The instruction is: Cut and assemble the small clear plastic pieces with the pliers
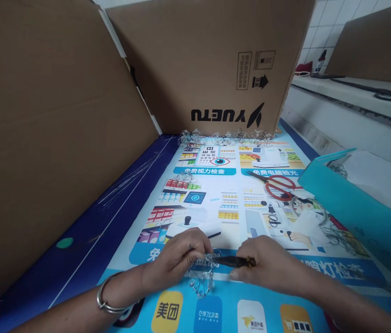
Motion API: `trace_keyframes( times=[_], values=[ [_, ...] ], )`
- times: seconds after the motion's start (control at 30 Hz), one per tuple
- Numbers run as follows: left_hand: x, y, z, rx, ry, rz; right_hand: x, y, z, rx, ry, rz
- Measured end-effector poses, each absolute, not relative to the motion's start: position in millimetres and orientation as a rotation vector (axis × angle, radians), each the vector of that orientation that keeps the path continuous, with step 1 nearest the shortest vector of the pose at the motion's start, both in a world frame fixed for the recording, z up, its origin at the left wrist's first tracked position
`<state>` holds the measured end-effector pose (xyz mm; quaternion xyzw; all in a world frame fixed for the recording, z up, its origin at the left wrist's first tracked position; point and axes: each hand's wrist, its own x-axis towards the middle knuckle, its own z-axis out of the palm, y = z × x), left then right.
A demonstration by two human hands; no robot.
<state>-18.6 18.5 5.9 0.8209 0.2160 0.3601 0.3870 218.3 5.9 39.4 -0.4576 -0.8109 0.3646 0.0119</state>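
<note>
My left hand [185,254] pinches a small piece of bent silvery wirework [202,280], which hangs below the fingertips in loops. From the right, my right hand [265,266] is wrapped round a pair of dark pliers [233,262]. The pliers' jaws point left and meet the wirework close to my left fingertips; whether they bite on a wire I cannot tell. Part of the pliers' handles is hidden inside my right hand. Another small wire piece [186,178] lies on the printed sheet [230,240] beyond my left hand.
Red-handled scissors [280,187] lie right of centre. A teal box [358,199] stands at the right, with tangled wire [339,238] beside it. Several wire pieces [226,138] line the foot of the upright cardboard [209,60]. Loose straight wires [129,178] lie left.
</note>
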Motion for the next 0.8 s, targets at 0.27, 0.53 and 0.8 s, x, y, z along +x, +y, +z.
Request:
trace_keyframes(
  times=[0.27, 0.53, 0.8],
  values=[
    [-20.7, 18.7, 3.6, 2.047, 0.654, 0.946, 210.7, -6.1, 40.7, -1.523, -2.566, 0.629],
    [-19.1, 18.0, 5.5, 2.163, 0.661, 0.986, 208.7, -8.6, 35.1, -1.516, -2.519, 0.386],
    [-17.2, 16.5, 2.8, 2.283, 0.711, 1.001, 207.6, -8.9, 36.5, -1.530, -2.552, 0.371]
  ],
)
